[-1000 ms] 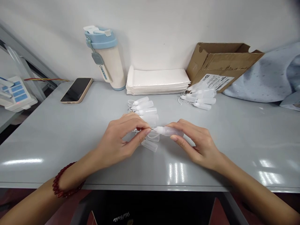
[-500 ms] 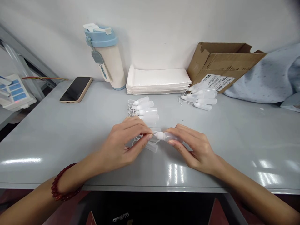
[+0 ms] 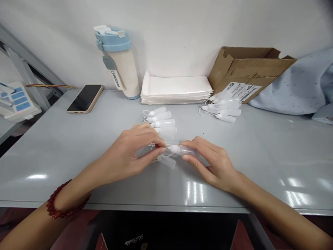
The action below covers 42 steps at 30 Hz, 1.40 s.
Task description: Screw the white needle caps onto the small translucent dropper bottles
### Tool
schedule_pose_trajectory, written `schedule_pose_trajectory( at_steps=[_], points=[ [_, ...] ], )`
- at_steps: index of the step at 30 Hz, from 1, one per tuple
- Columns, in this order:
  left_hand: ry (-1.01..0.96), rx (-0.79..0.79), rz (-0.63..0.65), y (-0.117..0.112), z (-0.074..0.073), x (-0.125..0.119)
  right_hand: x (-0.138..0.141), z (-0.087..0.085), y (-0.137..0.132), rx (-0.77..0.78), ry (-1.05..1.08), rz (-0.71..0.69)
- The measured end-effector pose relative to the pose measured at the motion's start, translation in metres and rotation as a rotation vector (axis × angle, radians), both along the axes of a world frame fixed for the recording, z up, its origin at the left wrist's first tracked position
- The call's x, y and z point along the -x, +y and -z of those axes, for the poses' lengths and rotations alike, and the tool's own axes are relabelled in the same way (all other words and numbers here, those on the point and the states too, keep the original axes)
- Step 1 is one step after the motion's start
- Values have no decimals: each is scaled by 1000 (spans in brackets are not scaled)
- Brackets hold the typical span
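Observation:
My right hand [image 3: 208, 158] is closed around the body of a small translucent squeeze dropper bottle [image 3: 187, 150], held sideways with its white nozzle pointing left. My left hand [image 3: 137, 147] pinches thumb and forefinger just off the nozzle tip. A thin white tether curves from the bottle's neck to those fingertips, where the small cap is mostly hidden. Under and behind my hands lie several similar bottles [image 3: 163, 123] in a column, their tethers looping to the left. One more bottle [image 3: 167, 161] lies just below the held one.
Another cluster of bottles [image 3: 225, 110] lies by an open cardboard box [image 3: 257, 69] at the back right. White envelopes [image 3: 177, 90] are stacked along the wall. A tumbler [image 3: 122, 66] and a phone [image 3: 85, 99] stand and lie left. Blue fabric [image 3: 293, 86] is at the right.
My left hand has shifted left and slightly up. The bottle in my right hand has moved a little left with it; the tether's curve shows more clearly.

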State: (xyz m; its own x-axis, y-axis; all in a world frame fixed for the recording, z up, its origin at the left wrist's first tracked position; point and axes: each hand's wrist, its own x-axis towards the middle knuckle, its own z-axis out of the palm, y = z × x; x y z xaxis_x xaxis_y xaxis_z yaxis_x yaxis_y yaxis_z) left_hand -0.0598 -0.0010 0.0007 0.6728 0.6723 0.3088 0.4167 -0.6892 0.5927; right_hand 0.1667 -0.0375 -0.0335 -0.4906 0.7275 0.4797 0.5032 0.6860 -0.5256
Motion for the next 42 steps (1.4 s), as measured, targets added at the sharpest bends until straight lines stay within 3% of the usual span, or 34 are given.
schedule_pose_trajectory(
  at_steps=[13,20,30,42],
  points=[
    [270,301,6,20,-7,29,1,8,3,35,-35,-12],
    [325,348,-10,22,-1,25,2,10,2,25,-78,-29],
    [460,344,-4,25,1,23,30,24,-16,-221,-339,17],
    [496,385,8,27,-2,24,28,28,-12,-231,-349,99]
  ],
)
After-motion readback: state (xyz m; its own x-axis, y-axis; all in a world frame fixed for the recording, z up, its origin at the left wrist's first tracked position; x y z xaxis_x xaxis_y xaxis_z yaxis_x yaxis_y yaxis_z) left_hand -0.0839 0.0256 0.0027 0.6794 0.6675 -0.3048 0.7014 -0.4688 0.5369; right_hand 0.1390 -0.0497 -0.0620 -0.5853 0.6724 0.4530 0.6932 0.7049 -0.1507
